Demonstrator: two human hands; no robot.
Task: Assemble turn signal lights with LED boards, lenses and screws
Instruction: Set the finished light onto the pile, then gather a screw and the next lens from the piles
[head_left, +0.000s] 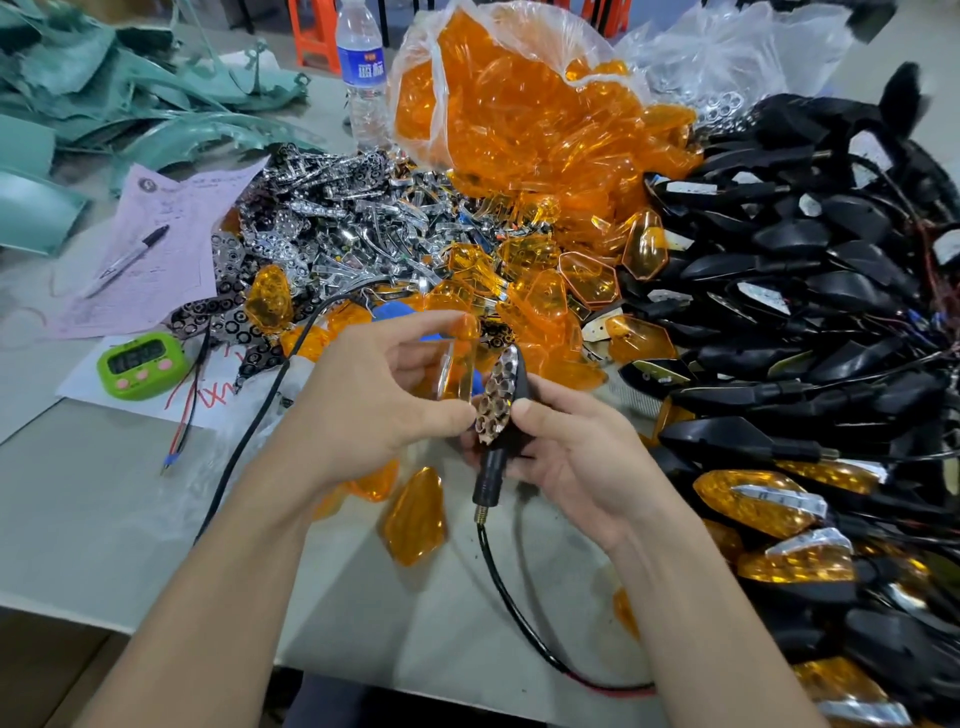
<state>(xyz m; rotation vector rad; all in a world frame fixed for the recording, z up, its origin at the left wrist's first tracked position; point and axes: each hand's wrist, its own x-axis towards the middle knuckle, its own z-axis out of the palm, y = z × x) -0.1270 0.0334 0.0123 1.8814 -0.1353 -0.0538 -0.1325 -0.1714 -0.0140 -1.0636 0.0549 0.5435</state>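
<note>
At a crowded desk (104, 499), we bring 1 amber lens (460, 364) to 1 black housing (489, 475), just above the near edge and in front of heaped stock.

The largest hazard, in our judgement, is the crowding. The pile of black housings (805, 291) at right and the split bag of amber lenses (519, 114) behind lie near enough that a careless elbow could send parts sliding. Next is the cable (511, 613), which trails from the housing over the desk's edge; a snag there could jerk the piece from our grip. Smaller still, the lens could seat crooked, since it stands tilted beside the opening, and forcing it might crack its thin edge.

Our right hand (576, 467) is wrapped round the housing, thumb against its rim, stem pointing down towards us. Its honeycomb chrome reflector (498, 400) faces left, bright and uncovered. Our left hand (374, 395) pinches the lens between thumb and fingertips, edge-on, just beside the reflector; whether the 2 touch at the lower corner we cannot tell. The lens looks clear, glossy and thin-walled. A brass threaded tip (480, 515) shows below the stem.
</note>
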